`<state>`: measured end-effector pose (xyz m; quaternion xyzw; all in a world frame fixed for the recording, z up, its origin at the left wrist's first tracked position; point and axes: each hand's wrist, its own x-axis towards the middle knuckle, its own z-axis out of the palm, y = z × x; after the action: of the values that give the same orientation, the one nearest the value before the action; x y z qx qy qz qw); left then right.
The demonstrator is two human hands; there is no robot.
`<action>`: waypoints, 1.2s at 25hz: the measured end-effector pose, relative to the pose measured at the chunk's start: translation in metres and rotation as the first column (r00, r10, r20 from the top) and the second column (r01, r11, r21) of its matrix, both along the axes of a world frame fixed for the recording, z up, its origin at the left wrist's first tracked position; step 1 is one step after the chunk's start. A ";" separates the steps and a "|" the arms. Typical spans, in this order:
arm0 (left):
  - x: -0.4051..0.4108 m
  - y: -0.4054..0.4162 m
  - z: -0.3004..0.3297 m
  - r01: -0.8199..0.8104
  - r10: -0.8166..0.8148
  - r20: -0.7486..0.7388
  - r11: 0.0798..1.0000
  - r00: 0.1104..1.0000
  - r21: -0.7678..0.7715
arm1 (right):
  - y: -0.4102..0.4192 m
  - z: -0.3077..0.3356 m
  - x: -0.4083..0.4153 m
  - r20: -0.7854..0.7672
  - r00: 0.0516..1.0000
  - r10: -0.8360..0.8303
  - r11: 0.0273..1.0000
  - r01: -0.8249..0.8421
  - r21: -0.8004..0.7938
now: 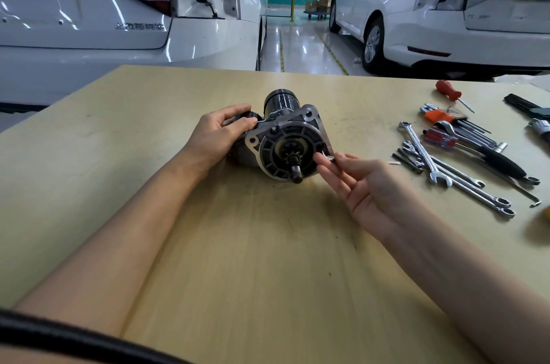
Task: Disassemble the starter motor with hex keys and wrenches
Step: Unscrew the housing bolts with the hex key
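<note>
My left hand (221, 133) grips black-and-silver metal starter motor (285, 140); right hand (361, 185) pinches small silver hex key (329, 158) at motor's 4 o'clock; loosening housing bolt, next turn it.

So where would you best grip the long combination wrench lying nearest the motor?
Probably mid-shank of the combination wrench, pinched from above across its narrow width. It lies flat on the table; its upper part is free, while lower down other wrenches crowd and overlap it.

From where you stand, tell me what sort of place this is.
Probably a car repair workshop or training garage: two white cars parked on a glossy marked floor, and a wooden workbench holding a starter motor and combination wrenches.
</note>
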<state>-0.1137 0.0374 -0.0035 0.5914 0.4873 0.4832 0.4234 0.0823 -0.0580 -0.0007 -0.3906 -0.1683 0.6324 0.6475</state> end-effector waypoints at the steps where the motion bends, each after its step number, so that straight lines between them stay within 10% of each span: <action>1: 0.000 0.000 0.000 -0.001 0.001 0.003 1.000 1.000 0.002 | -0.001 -0.001 -0.001 -0.018 1.000 0.002 1.000 -0.002 -0.017; 8: 0.001 -0.001 0.000 -0.001 0.001 0.014 1.000 1.000 -0.001 | -0.001 0.002 -0.001 -0.098 0.995 0.015 1.000 -0.016 -0.005; 23: 0.002 -0.001 0.001 0.003 -0.002 0.026 1.000 1.000 -0.005 | 0.001 -0.006 0.005 0.220 0.973 -0.069 0.979 0.024 0.202; 30: 0.001 0.001 -0.001 -0.002 0.002 0.026 1.000 1.000 -0.003 | 0.000 0.001 0.002 0.616 0.744 -0.256 0.929 0.014 0.369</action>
<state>-0.1130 0.0381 -0.0047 0.5841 0.4829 0.4906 0.4300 0.0843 -0.0585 0.0006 -0.4800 -0.4615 0.3669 0.6496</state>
